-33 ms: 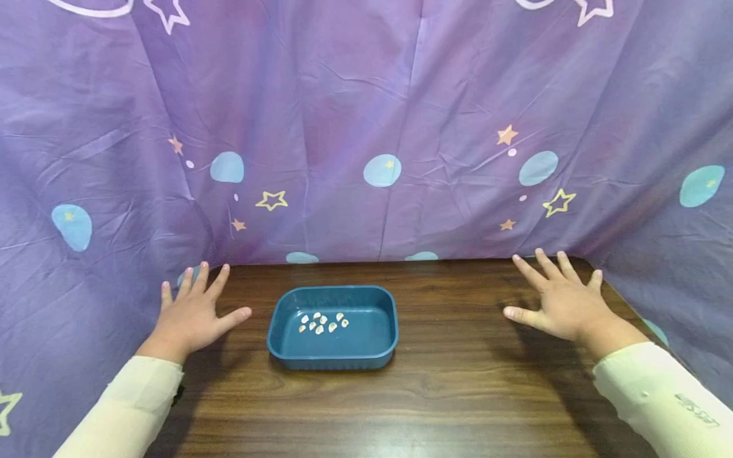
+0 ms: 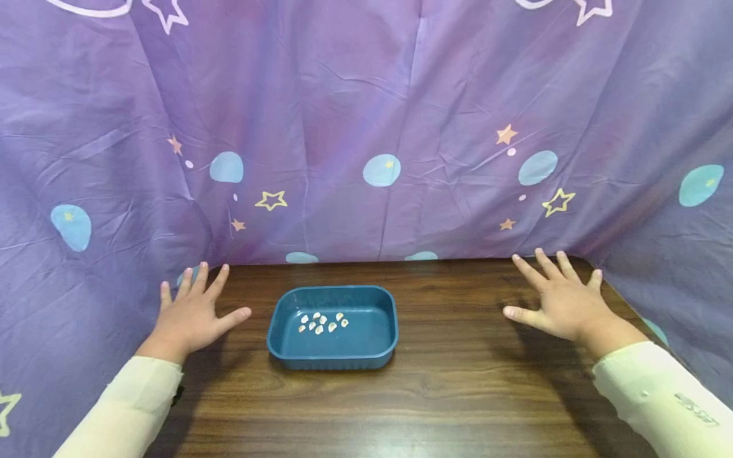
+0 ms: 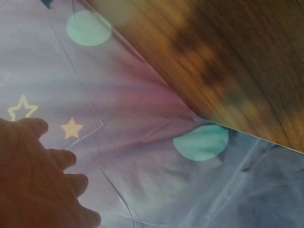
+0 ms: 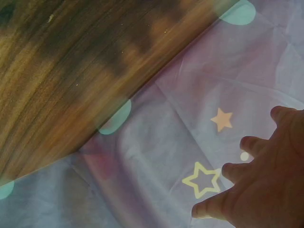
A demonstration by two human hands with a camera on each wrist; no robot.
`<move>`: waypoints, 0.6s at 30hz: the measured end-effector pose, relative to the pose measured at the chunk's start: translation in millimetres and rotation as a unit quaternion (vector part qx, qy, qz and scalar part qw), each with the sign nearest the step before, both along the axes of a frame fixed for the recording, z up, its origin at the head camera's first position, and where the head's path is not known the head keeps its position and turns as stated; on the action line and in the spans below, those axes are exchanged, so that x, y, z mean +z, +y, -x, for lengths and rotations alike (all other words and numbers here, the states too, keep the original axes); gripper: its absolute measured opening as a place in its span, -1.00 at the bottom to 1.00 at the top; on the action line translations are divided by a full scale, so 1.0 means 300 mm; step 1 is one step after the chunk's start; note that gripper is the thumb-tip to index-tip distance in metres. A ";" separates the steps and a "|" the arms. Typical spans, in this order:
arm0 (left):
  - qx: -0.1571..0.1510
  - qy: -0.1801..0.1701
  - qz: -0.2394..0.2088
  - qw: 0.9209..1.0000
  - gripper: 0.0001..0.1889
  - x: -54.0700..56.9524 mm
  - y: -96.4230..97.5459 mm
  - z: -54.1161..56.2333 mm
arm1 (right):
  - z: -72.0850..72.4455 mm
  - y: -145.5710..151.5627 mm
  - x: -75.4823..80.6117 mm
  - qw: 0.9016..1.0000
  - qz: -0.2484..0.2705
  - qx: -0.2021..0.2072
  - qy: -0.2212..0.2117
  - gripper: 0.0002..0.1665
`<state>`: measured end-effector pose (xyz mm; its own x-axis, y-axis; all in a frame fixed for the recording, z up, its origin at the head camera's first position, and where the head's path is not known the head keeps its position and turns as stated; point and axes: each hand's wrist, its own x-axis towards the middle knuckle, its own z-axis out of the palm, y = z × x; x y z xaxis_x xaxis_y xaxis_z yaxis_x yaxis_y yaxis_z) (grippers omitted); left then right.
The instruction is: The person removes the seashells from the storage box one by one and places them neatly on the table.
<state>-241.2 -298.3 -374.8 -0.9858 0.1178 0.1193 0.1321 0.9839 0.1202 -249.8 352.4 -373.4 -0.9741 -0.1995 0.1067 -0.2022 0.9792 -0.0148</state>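
Both the left hand [image 2: 191, 318] and the right hand [image 2: 569, 308] are held out, backs turned up, fingers and thumbs splayed wide, and nothing is gripped by either! Between them, on the wooden tabletop [image 2: 458, 394], a blue tray [image 2: 338, 363] is set off-centre, and by that the whole picture is decided: it is placed nearer the left hand. From the left thumb, the tray's short end is found just to the right and slightly toward the wearer; from the right thumb, it is found across a much wider stretch of wood. The tray's long axis is laid left to right, roughly in line with the table's far edge.

Inside, about nine small white pieces [image 2: 319, 330] are scattered on the tray floor, bunched left of its middle, so the left hand is favoured again. By the raised tray wall, both hands are separated from them at this level; from above, the tray is left uncovered. Behind, a purple curtain [image 2: 338, 83] is hung along the far edge. Shadows are cast beneath both hands, though whether the wood is touched cannot be told for certain.
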 end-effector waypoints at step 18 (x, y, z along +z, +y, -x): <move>-0.078 -0.010 -0.125 0.989 0.10 -0.045 0.124 -0.034 | 0.016 -0.174 0.030 0.946 0.286 0.111 0.106 -0.09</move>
<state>-231.0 -261.0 -388.3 -0.9605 0.2375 0.1447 0.2747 0.8913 0.3608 -254.4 300.2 -364.5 -0.8600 -0.2462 0.4469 -0.4589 0.7562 -0.4665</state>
